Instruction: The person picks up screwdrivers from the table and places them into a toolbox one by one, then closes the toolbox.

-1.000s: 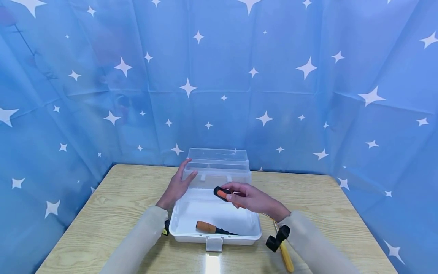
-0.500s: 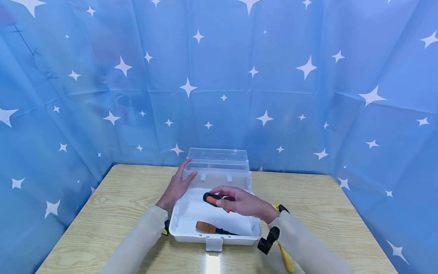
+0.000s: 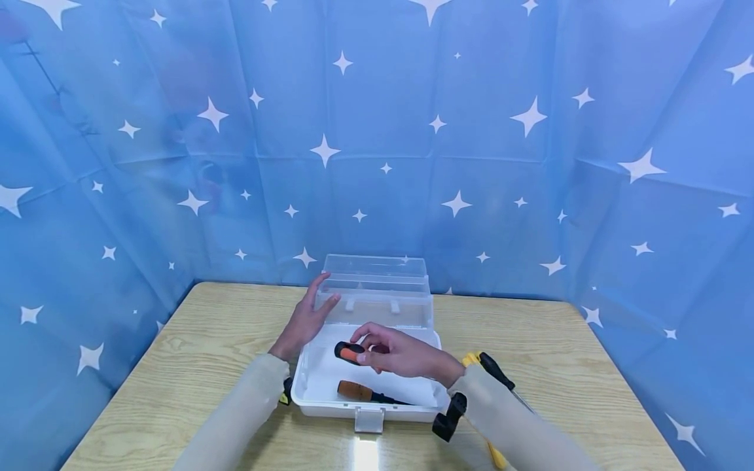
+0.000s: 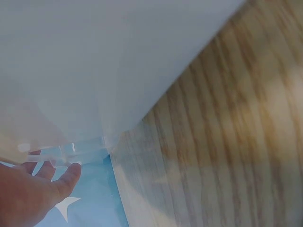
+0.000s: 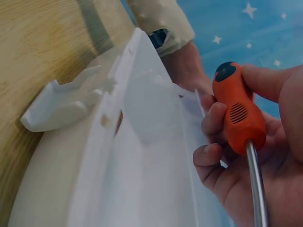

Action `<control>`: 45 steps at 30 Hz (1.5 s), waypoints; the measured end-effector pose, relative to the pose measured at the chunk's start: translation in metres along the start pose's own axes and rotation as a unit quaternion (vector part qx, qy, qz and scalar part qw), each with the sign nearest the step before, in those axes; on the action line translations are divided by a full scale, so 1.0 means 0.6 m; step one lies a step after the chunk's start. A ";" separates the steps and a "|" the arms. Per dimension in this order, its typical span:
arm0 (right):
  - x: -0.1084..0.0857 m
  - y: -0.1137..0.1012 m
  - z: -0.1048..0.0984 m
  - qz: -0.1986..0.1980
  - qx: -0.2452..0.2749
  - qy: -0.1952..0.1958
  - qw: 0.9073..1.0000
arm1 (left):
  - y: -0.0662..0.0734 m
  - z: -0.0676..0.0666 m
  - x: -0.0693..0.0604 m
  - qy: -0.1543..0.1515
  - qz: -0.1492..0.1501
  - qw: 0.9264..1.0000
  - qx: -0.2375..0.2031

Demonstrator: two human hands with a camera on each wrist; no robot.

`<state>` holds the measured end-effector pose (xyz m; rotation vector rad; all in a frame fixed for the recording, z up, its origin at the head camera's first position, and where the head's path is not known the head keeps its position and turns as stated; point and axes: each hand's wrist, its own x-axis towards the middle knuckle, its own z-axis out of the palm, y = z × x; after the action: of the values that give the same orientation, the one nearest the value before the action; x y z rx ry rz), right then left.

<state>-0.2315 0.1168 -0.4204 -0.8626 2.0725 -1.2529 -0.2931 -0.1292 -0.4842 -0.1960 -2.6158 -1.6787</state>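
Observation:
My right hand (image 3: 406, 353) holds a screwdriver (image 3: 350, 352) with an orange and black handle over the toolbox. In the right wrist view its orange handle (image 5: 239, 109) lies between thumb and curled fingers, and a metal shaft runs down from it. The white toolbox (image 3: 330, 411) stands with its clear lid (image 3: 377, 304) raised. At the lid's left edge my left hand (image 3: 303, 324) grips with the thumb on the inner side; the left wrist view shows its fingertips at the clear plastic. Inside the box, near the front wall, lies another screwdriver (image 3: 355, 390) with a brown-orange handle.
Right of the box, partly under my right forearm, lie a black-handled screwdriver (image 3: 497, 369) and yellow-handled tools (image 3: 471, 358). A black and yellow item (image 3: 286, 392) shows by the box's left side. The box's front latch (image 3: 368, 420) hangs down. A blue starry curtain (image 3: 377, 131) surrounds the wooden table (image 3: 235, 327).
My right hand has moved left and slightly toward the front of the box with the screwdriver. Its forearm has uncovered the black-handled screwdriver on the table. The left hand stays at the lid.

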 end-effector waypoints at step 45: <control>0.044 0.041 0.056 0.027 -0.091 -0.046 0.994 | 0.001 -0.001 0.000 0.003 -0.009 1.000 -0.004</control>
<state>-0.2292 0.0871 -0.4598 -0.9199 2.1459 -0.9879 -0.2932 -0.1292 -0.4834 -0.1679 -2.6152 -1.6937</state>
